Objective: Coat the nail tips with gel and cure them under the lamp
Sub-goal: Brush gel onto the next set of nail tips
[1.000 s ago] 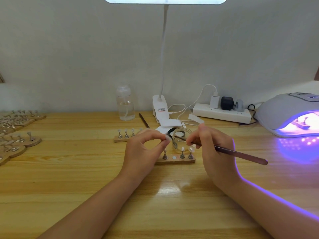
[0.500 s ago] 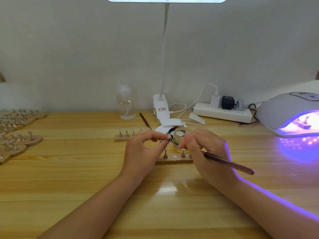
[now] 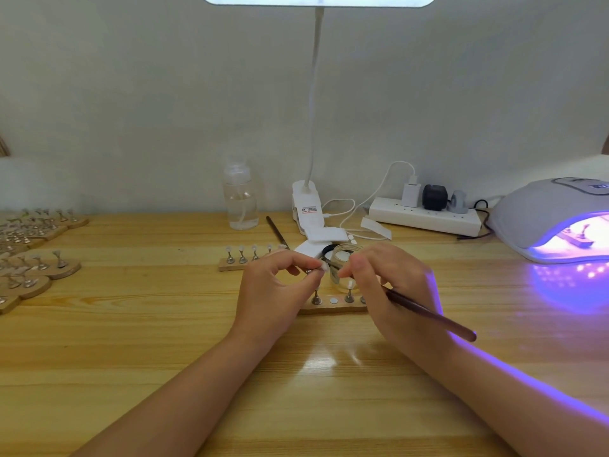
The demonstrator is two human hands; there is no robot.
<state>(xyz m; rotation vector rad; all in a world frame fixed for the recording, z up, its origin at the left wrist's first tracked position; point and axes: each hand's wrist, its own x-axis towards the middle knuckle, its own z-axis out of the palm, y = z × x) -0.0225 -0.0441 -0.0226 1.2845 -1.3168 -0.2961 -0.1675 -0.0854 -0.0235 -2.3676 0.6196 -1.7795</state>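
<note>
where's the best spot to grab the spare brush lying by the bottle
Grip the spare brush near the middle of its thin handle, coming from above with a pinch across it. It lies flat on the table, angled from the bottle toward the nail stand. Its near end runs in by the stand and the left hand, so the middle looks freest.

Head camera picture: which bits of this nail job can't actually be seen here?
- Brush bristles: hidden behind the right hand.
- Nail tip pinched by the left hand: too small to show whether gel coats it.
- Curing lamp: cut off by the right edge; its inside is glare.
- Wooden holder: right end hidden by the right hand.
</note>
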